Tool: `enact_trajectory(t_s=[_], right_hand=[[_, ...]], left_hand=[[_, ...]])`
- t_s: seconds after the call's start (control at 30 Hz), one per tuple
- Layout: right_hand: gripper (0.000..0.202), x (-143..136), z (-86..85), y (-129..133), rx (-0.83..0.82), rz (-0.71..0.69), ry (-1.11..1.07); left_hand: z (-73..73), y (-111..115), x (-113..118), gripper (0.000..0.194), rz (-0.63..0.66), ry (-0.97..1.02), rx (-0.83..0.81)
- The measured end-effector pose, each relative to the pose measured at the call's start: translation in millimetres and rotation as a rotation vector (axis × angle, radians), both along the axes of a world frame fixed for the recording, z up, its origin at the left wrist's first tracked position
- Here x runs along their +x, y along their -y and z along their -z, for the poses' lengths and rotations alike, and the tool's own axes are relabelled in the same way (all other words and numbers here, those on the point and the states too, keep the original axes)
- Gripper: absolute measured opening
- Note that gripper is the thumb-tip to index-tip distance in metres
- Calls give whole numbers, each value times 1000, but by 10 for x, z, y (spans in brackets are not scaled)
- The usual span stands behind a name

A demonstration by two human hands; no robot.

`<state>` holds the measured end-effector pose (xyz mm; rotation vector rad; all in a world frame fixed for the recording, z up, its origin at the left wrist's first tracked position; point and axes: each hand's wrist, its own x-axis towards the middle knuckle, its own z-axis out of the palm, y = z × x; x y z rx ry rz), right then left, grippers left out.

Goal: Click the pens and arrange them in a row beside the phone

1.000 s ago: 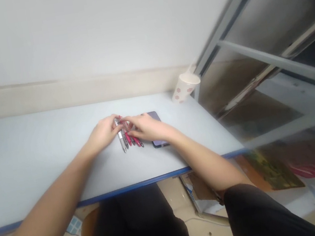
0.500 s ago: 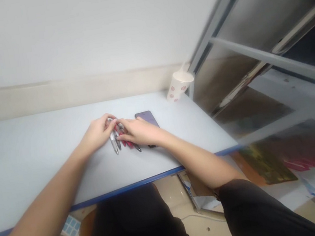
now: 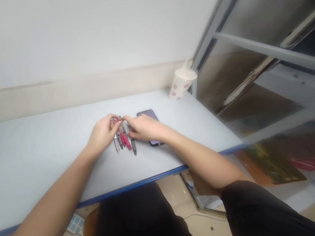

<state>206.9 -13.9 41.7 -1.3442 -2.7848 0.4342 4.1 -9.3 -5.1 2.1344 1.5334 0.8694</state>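
Several pens lie side by side on the pale table (image 3: 46, 151), their tips toward the front edge: a white and silver pen (image 3: 116, 144) at the left, red pens (image 3: 126, 142) in the middle, and a dark grey pen (image 3: 133, 146) at the right. My left hand (image 3: 102, 132) curls round the upper ends of the pens from the left. From the right, my right hand (image 3: 144, 127) closes on the same group, its fingertips close to those of my left hand. Both hands partly hide the pens' upper ends.
A dark phone (image 3: 151, 114) lies partly under my right wrist. A white cup with red marks and a straw (image 3: 180, 84) stands at the back right, beside a metal frame (image 3: 254, 47). Behind the table rises a white wall.
The dark pen at the right has turned from slanted to nearly straight, and the pens' lower ends show more fully. My right hand has shifted slightly. The view has moved a little.
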Motion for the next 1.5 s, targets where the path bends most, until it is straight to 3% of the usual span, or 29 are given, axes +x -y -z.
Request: enact_trajectory(t_s=[0.2, 0.47, 0.7, 0.9, 1.07, 1.23, 1.37, 1.5], right_hand=[[51, -22, 47, 19, 4, 19, -41], [49, -9, 42, -1, -8, 57, -73], [46, -24, 62, 0, -62, 11, -116], [52, 3, 83, -38, 76, 45, 8], [49, -16, 91, -55, 30, 85, 12], [54, 72, 32, -133, -14, 175, -194], [44, 153, -9, -255, 15, 205, -375], [23, 154, -8, -328, 29, 224, -538]], left_hand=[[-91, 76, 25, 29, 112, -3, 1], [-74, 82, -11, 38, 192, 27, -86], [-65, 132, 104, 46, 81, 153, -95], [-23, 123, 177, 37, 31, 261, -39], [39, 81, 165, 31, 88, 131, -14], [47, 54, 128, 24, 39, -136, 120], [80, 98, 148, 37, -42, -229, 128], [129, 113, 153, 62, 63, -308, 62]])
